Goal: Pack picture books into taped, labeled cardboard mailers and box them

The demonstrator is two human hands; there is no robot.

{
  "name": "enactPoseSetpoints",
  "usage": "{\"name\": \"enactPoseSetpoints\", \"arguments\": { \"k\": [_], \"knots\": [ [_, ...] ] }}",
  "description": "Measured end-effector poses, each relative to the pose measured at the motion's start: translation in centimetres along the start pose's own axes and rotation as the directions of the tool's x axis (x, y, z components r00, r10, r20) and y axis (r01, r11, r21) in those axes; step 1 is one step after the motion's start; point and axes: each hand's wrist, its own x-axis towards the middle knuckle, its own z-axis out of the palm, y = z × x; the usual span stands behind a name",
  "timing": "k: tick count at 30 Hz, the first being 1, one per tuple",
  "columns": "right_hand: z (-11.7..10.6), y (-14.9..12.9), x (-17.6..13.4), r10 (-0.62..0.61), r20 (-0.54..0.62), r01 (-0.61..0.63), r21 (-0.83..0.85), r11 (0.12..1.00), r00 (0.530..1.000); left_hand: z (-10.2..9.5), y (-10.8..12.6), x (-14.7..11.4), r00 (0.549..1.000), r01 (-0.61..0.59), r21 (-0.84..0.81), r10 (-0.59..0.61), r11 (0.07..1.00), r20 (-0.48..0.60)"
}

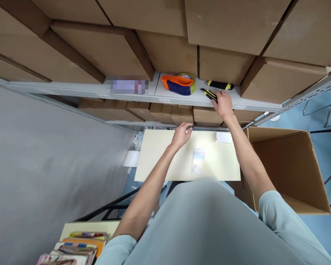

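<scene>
My right hand (223, 105) is at the grey shelf, its fingers closed on the near end of a black and yellow utility knife (209, 94). Just behind it on the same shelf lies a second black and yellow utility knife (219, 85). Left of the knives sits an orange and blue tape dispenser (179, 88) with a roll of yellowish tape (192, 82). My left hand (182, 137) hovers lower, over the back of the table, its fingers curled round a small dark thing (189, 127) too small to name.
Cardboard boxes (220, 64) line the shelf (154, 97) and the level below. A cream table (165, 158) holds a pale printed packet (198, 161) and a small white box (223, 137). At right stands a large open carton (289, 169); magazines (79, 246) are stacked lower left, beside a grey wall (57, 147).
</scene>
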Motion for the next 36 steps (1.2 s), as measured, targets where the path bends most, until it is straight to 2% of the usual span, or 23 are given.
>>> {"name": "enactPoseSetpoints", "arguments": {
  "k": [2, 5, 8, 10, 12, 15, 18, 21, 25, 27, 31, 36],
  "knots": [
    [0.5, -0.2, -2.1, -0.023, -0.024, 0.023, 0.022, 0.999, 0.999, 1.0, -1.2, -1.4, 0.999, 0.037, -0.025, -0.037, 0.999, -0.002],
    [2.1, -1.1, -7.0, -0.021, -0.066, 0.029, 0.121, 0.992, 0.998, 2.5, -3.4, -3.8, 0.994, 0.105, -0.065, -0.104, 0.992, 0.025],
    [5.2, -2.9, -13.1, 0.085, -0.055, -0.067, 0.263, 0.963, 0.995, 3.9, -6.2, -6.7, 0.976, 0.198, -0.072, -0.19, 0.978, 0.104],
    [8.1, -4.4, -17.3, 0.191, 0.012, -0.184, 0.337, 0.923, 0.981, 4.9, -8.4, -8.5, 0.952, 0.267, -0.045, -0.256, 0.963, 0.17],
    [11.3, -6.0, -21.2, 0.309, 0.119, -0.331, 0.386, 0.861, 0.943, 5.9, -10.6, -10.0, 0.921, 0.321, -0.001, -0.312, 0.947, 0.232],
    [15.6, -8.6, -26.1, 0.449, 0.312, -0.545, 0.411, 0.731, 0.837, 7.9, -13.4, -11.0, 0.886, 0.348, 0.072, -0.353, 0.935, 0.301],
    [19.2, -11.1, -29.2, 0.509, 0.429, -0.657, 0.353, 0.666, 0.746, 10.1, -15.3, -10.5, 0.868, 0.328, 0.127, -0.352, 0.936, 0.351],
    [21.8, -13.0, -30.5, 0.538, 0.455, -0.689, 0.288, 0.665, 0.71, 12.0, -16.4, -9.0, 0.856, 0.312, 0.163, -0.351, 0.936, 0.379],
    [23.6, -14.8, -30.3, 0.503, 0.488, -0.654, 0.204, 0.729, 0.713, 13.5, -17.4, -7.1, 0.805, 0.38, 0.215, -0.436, 0.9, 0.402],
    [23.8, -15.4, -30.0, 0.493, 0.526, -0.641, 0.137, 0.755, 0.693, 13.8, -17.7, -6.7, 0.79, 0.399, 0.239, -0.464, 0.885, 0.4],
    [23.7, -16.2, -29.5, 0.503, 0.582, -0.63, 0.021, 0.777, 0.639, 14.2, -17.8, -6.9, 0.805, 0.388, 0.251, -0.459, 0.887, 0.376],
    [23.5, -17.0, -29.0, 0.516, 0.607, -0.614, -0.058, 0.787, 0.604, 14.4, -17.5, -6.9, 0.789, 0.424, 0.265, -0.497, 0.866, 0.36]
  ]
}}
